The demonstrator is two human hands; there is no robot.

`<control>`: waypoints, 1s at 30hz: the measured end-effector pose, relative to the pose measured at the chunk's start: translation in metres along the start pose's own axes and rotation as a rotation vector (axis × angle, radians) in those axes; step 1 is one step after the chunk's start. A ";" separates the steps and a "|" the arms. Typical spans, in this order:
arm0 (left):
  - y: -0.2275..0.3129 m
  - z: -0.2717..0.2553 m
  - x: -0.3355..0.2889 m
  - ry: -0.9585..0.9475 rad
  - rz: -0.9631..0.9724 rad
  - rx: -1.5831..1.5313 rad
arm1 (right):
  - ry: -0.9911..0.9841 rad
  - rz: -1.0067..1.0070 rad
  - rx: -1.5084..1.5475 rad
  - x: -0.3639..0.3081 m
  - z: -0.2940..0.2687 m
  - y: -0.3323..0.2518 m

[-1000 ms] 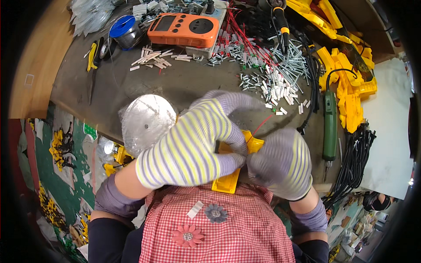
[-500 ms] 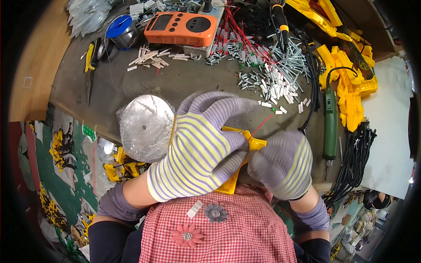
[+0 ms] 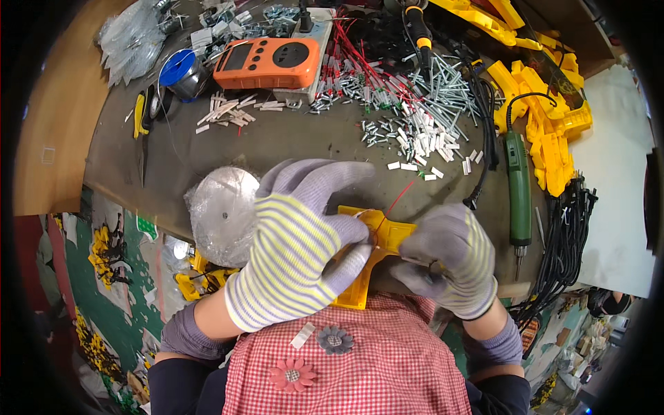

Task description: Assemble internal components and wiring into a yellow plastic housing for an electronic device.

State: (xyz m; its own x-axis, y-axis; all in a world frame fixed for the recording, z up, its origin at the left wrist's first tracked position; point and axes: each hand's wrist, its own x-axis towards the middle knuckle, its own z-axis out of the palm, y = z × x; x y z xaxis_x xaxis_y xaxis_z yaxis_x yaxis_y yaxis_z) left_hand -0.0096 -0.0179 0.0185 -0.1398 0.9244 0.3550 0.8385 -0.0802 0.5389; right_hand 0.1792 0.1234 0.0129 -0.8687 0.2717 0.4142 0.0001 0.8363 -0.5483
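Note:
A yellow plastic housing [image 3: 393, 235] lies at the near edge of the bench, against my checked apron. A thin red wire [image 3: 400, 197] rises out of its upper part. My left hand [image 3: 297, 252], in a striped knit glove, grips the housing from the left, thumb and forefinger close together over it. At the housing's right side is my right hand [image 3: 453, 259], gloved alike. Its fingers are curled into a pinch with a small dark thing at their tips, too small to name. Left of my left hand sits a round reel wrapped in clear film [image 3: 225, 214].
Screws [image 3: 449, 90] and white sleeves [image 3: 432, 138] lie loose ahead. An orange meter [image 3: 270, 62], solder spool [image 3: 183, 75] and yellow-handled pliers [image 3: 140, 114] stand further back. On the right are a green electric screwdriver [image 3: 517, 187], black cables [image 3: 570, 235] and yellow housings [image 3: 550, 152].
My right hand has turned, so its pinching fingertips now show beside the housing. The left hand keeps its grip. The whole view has shifted slightly.

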 end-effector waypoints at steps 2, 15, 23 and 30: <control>0.004 -0.007 0.003 0.012 -0.025 -0.049 | 0.015 0.078 0.058 -0.011 -0.010 0.003; -0.006 0.022 0.055 -0.300 -0.453 -0.786 | 0.061 0.240 0.078 -0.003 -0.002 0.017; -0.004 0.023 0.054 -0.306 -0.454 -0.788 | 0.039 0.254 0.097 -0.001 0.001 0.018; -0.007 0.027 0.053 -0.268 -0.325 -0.790 | 0.012 0.234 0.082 0.000 -0.003 0.016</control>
State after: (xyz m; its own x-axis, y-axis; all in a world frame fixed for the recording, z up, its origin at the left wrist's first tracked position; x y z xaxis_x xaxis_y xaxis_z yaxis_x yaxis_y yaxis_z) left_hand -0.0087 0.0422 0.0126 -0.0963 0.9944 -0.0439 0.1583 0.0589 0.9856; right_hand 0.1806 0.1386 0.0062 -0.8440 0.4592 0.2771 0.1599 0.7086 -0.6873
